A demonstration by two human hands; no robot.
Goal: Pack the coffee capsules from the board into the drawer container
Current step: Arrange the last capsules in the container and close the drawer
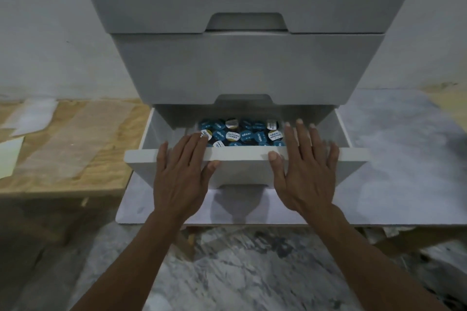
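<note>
Resting flat with fingers spread, holding nothing, left hand [180,179] and right hand [304,174] on open drawer [242,159] front at frame centre; capsules [241,132] packed, seemingly only closing left.

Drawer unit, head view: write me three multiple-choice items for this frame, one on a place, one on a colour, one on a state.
1. Where are the coffee capsules?
A. On the wooden board
B. In the bottom drawer
C. On the floor

2. What colour are most capsule lids?
A. Blue
B. Red
C. Green

3. How do the hands stand?
A. Both closed around capsules
B. One out of view
C. Both flat and open on the drawer front

Answers:
1 B, the capsules fill the open bottom drawer, while the wooden board at the left holds none.
2 A, blue lids are the most common, with a few white and yellow ones.
3 C, the left hand and right hand lie with fingers spread over the front edge and hold nothing.
</note>
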